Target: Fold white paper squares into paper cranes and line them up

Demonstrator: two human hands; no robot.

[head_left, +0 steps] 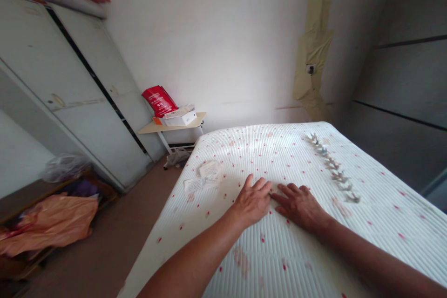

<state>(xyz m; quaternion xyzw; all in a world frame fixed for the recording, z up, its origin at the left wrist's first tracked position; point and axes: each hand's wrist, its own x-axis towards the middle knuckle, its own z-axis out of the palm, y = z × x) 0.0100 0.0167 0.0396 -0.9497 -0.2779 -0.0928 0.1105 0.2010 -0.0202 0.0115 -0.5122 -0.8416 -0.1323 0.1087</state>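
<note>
My left hand (252,201) lies flat on a white ribbed mattress (279,251) dotted with red, its fingers spread. My right hand (296,206) rests palm down close beside it, also holding nothing, with its fingertips almost meeting the left hand's. Several loose paper slips (204,177) lie on the mattress just left of my left hand. Further right, a line of small grey jagged pieces (331,165) runs along the mattress towards its far edge, well away from my right hand. I cannot tell what these pieces are.
A pale wardrobe (73,79) stands at the left, above an orange plastic bag (49,223) on a low wooden frame. A small table (171,126) holding a white box and a red bag stands beyond the mattress. Brown floor (104,247) runs along the mattress's left side.
</note>
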